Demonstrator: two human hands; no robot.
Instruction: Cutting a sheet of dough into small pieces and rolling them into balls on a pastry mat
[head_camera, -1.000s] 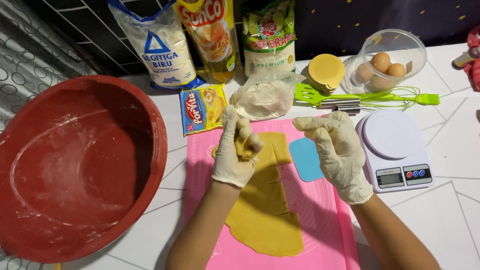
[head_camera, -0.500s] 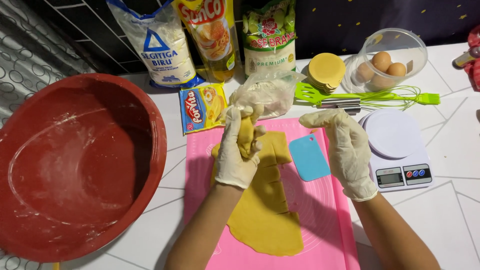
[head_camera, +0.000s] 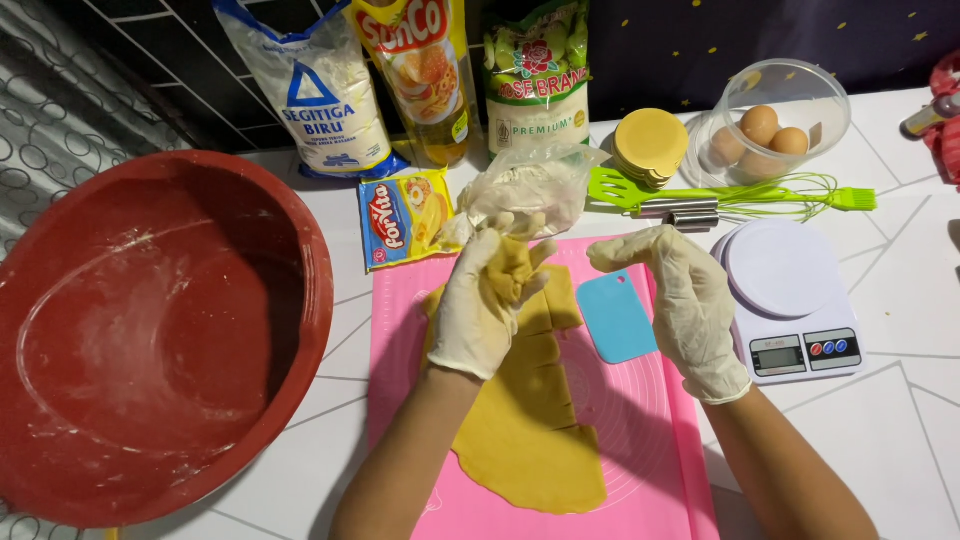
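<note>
A flat sheet of yellow dough (head_camera: 525, 420), scored into squares, lies on a pink silicone mat (head_camera: 640, 440). My left hand (head_camera: 485, 300), in a white glove, is closed around a lump of yellow dough lifted over the sheet's far end. My gloved right hand (head_camera: 680, 300) hovers to the right of it, fingers loosely curled and holding nothing, above a light blue plastic scraper (head_camera: 615, 318) that rests on the mat.
A large red bowl (head_camera: 150, 330) dusted with flour sits at the left. At the back stand a flour bag (head_camera: 320, 90), an oil pouch (head_camera: 425, 70), a green bag (head_camera: 535, 75), a yellow sachet (head_camera: 400, 215), a plastic bag (head_camera: 530, 185), an egg bowl (head_camera: 770, 125), green utensils (head_camera: 740, 195) and a white scale (head_camera: 790, 295).
My left hand has gathered the dough lump more tightly and raised it slightly. My right hand has let go of the dough and moved away to the right.
</note>
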